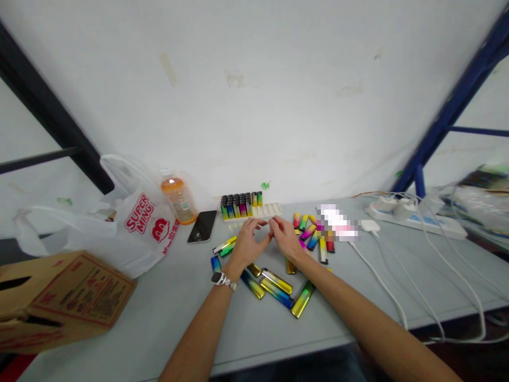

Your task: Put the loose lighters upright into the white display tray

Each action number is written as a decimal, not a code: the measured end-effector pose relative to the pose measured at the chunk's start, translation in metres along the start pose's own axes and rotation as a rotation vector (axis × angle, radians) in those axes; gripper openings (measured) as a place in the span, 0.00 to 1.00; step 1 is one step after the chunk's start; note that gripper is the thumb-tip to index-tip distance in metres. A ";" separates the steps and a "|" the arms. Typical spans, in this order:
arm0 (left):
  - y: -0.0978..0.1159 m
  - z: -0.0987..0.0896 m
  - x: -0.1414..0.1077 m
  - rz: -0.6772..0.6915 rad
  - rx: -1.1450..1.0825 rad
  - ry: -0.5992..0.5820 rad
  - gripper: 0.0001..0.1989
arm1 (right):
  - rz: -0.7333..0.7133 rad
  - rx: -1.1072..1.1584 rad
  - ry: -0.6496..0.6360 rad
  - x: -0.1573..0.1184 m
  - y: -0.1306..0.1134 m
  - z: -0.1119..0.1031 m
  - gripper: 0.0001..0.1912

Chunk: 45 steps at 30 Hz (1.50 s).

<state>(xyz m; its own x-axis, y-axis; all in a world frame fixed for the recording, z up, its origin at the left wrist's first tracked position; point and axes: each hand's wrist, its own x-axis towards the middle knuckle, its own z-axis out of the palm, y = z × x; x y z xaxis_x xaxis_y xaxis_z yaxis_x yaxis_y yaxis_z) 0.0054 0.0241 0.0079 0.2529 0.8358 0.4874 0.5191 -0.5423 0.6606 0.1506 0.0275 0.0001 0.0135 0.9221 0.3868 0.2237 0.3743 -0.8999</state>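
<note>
My left hand (250,244) is over the middle of the table, its fingers curved and apart from the thumb, with nothing visible in it. Beside it, my right hand (285,237) has its fingers pinched together; what they hold, if anything, is hidden. Just beyond both hands stands a white tray (273,209) with rows of upright lighters (236,207) filling its left part. Loose shiny lighters lie near my wrists, among them a blue and yellow lighter (277,293) and a green and yellow lighter (303,300). More small colourful lighters (308,232) lie right of my right hand.
A phone (202,227) and an orange drink bottle (178,199) are to the left, beside a white plastic bag (137,228) and a cardboard box (75,297). At right are a blurred-out device (337,223), a charger (369,226), white cables and a power strip (417,220).
</note>
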 end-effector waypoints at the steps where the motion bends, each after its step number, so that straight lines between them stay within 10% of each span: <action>1: 0.000 0.000 0.000 -0.001 0.005 -0.010 0.11 | -0.004 0.001 0.011 0.000 0.001 0.001 0.16; 37: -0.012 0.010 -0.002 0.097 0.123 -0.143 0.10 | -0.018 0.148 0.057 0.005 0.008 0.000 0.12; 45: -0.009 0.023 0.003 0.193 0.406 -0.348 0.18 | -0.038 0.203 0.116 0.009 0.004 -0.005 0.15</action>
<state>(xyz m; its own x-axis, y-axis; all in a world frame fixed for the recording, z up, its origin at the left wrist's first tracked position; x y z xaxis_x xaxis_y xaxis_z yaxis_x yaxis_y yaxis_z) 0.0201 0.0336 -0.0095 0.5926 0.7412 0.3154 0.6916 -0.6689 0.2725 0.1569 0.0372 0.0013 0.1229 0.8939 0.4311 0.0258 0.4314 -0.9018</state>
